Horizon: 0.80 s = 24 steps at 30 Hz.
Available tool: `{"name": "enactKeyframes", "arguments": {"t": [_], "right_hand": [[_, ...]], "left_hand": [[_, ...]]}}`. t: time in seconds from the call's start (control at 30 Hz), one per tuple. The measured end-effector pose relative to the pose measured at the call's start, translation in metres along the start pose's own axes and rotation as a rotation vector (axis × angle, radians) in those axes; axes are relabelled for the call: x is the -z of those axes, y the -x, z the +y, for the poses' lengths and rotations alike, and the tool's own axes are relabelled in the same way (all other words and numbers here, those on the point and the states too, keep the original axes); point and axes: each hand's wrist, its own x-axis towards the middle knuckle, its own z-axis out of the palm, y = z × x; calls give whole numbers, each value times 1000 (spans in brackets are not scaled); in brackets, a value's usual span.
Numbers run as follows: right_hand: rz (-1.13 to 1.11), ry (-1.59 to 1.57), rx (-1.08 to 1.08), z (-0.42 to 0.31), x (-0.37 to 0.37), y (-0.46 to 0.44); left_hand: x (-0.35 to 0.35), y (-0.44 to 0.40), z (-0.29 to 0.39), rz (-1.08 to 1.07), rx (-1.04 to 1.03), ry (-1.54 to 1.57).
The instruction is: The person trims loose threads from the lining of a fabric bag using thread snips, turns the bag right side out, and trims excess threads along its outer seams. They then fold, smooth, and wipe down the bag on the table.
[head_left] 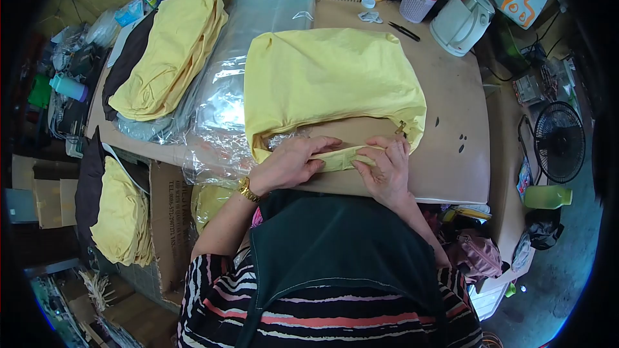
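A yellow cloth bag (332,80) lies flat on the table in front of me, its strap looping toward my body. My left hand (293,162) pinches the strap (338,158) near its middle, with a gold watch on that wrist. Close by on the right, my right hand (385,162) has its thumb and fingers closed on the same strap. Beside the right hand, a small metal buckle or clasp (400,127) shows where the strap meets the bag. My fingers partly cover the strap.
Clear plastic sheets (225,84) lie left of the bag, with a stack of yellow bags (171,51) further left. A white kettle (461,22), a pen (404,31) and a white cup (419,3) stand or lie along the back right. A black fan (560,142) is at far right.
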Motion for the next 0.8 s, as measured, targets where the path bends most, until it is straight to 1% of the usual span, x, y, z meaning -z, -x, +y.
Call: {"name": "enactKeyframes", "arguments": {"t": [0.1, 0.2, 0.27, 0.3, 0.37, 0.43, 0.47, 0.5, 0.57, 0.63, 0.67, 0.7, 0.8], "right_hand": [[35, 13, 17, 3, -2, -2], [40, 54, 24, 11, 1, 1], [126, 153, -91, 16, 8, 4], [126, 153, -91, 21, 11, 6], [323, 75, -324, 37, 18, 12], [353, 131, -371, 56, 29, 19], [378, 182, -413, 63, 33, 23], [373, 179, -412, 69, 35, 28], [303, 1, -644, 75, 35, 36], [292, 37, -634, 75, 30, 41], [251, -2, -686, 75, 29, 44], [210, -38, -739, 76, 27, 45], [211, -26, -717, 80, 20, 51]], "left_hand": [[2, -2, 4, -4, 39, 39], [5, 0, 7, -59, 94, -22], [7, 2, 10, -68, 128, -67], [11, 5, 15, -69, 128, -67], [29, 13, 37, 357, -129, -95], [60, 35, 94, 717, -150, -94], [78, 46, 99, 882, -390, -218], [93, 65, 109, 1030, -525, -330], [112, 50, 146, 1604, -1039, -266], [119, 66, 173, 1598, -856, -600], [121, 71, 182, 1562, -856, -671], [121, 73, 185, 1515, -894, -670], [121, 76, 188, 1452, -959, -629]]}}
